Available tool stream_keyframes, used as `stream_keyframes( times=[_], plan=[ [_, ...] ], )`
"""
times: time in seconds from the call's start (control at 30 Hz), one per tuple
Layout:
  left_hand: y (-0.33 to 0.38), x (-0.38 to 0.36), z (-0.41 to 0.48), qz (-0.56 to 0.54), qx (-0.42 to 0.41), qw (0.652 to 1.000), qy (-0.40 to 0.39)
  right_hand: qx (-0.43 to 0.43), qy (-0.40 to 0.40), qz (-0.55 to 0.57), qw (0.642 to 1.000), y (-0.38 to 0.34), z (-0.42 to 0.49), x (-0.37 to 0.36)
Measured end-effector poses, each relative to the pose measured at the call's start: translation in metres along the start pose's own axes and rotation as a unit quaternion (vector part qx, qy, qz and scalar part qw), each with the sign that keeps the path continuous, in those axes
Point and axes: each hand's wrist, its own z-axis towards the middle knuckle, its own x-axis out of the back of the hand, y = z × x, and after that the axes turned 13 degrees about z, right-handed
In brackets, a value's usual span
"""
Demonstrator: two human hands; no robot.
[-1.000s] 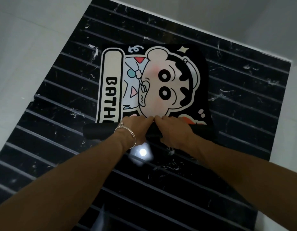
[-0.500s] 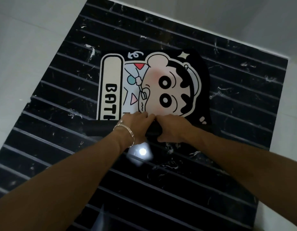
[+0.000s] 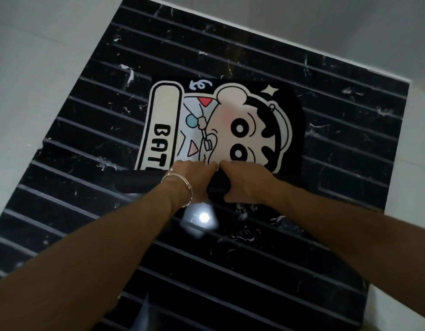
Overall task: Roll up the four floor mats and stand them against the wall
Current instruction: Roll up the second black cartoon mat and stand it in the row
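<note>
place: home bathroom | evidence: cartoon bath mat (image 3: 230, 120) lettered "BAT" | grooved black marble floor (image 3: 254, 271)

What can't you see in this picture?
All from the head view:
- Word on the mat: only "BAT" shows; the rest is wound into the rolled part and under the left hand.
- Cartoon face: its lower part is covered by both hands, the right hand included.
- Each grip's fingertips: hidden against the roll.
- The other three mats: outside the frame.
- The floor under the glare spot: washed out.
</note>
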Motion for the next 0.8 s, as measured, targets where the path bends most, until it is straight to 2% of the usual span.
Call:
stream_keyframes(
  times=[0.07, 0.13, 0.17, 0.23, 0.3, 0.33, 0.4, 0.47, 0.53, 0.6, 0.7, 0.73, 0.8],
  plan=[
    [-0.006, 0.006, 0.003, -0.039, -0.006, 0.998, -0.044, 0.020, 0.069, -0.087, 0.994, -0.003, -0.007, -0.008],
    [-0.008, 0.009, 0.003, -0.065, -0.003, 0.997, -0.037, 0.017, 0.083, -0.112, 0.990, -0.004, -0.005, -0.007],
    [-0.006, 0.008, 0.001, -0.051, -0.001, 0.999, -0.006, 0.004, 0.058, -0.091, 0.994, -0.003, -0.003, -0.002],
    [0.001, 0.004, -0.003, 0.016, -0.007, 0.998, 0.068, -0.035, -0.048, 0.018, 0.998, 0.002, 0.004, 0.013],
    [0.007, 0.000, -0.005, 0.063, -0.014, 0.994, 0.086, -0.062, -0.136, 0.108, 0.983, 0.005, 0.006, 0.022],
    [0.008, 0.000, -0.005, 0.070, -0.012, 0.995, 0.073, -0.063, -0.143, 0.115, 0.981, 0.004, 0.005, 0.022],
    [0.006, 0.000, -0.001, 0.056, -0.003, 0.998, 0.040, -0.055, -0.097, 0.053, 0.992, -0.002, -0.001, 0.015],
    [0.004, 0.003, 0.002, 0.019, 0.008, 1.000, 0.008, -0.026, -0.016, -0.048, 0.998, -0.006, -0.005, 0.000],
    [0.005, 0.003, 0.002, -0.010, 0.020, 1.000, 0.011, -0.010, 0.028, -0.062, 0.998, -0.006, -0.005, -0.005],
    [0.008, 0.001, -0.003, 0.005, 0.020, 0.998, 0.057, -0.029, -0.012, -0.017, 0.999, -0.004, -0.002, 0.006],
    [0.008, -0.002, -0.006, 0.070, -0.003, 0.989, 0.128, -0.059, -0.131, 0.107, 0.984, -0.001, 0.004, 0.023],
    [0.007, -0.001, -0.005, 0.074, -0.005, 0.990, 0.121, -0.065, -0.145, 0.126, 0.979, -0.002, 0.003, 0.024],
    [0.004, 0.001, 0.001, 0.052, -0.008, 0.996, 0.066, -0.056, -0.103, 0.098, 0.988, -0.005, -0.002, 0.019]
  ],
)
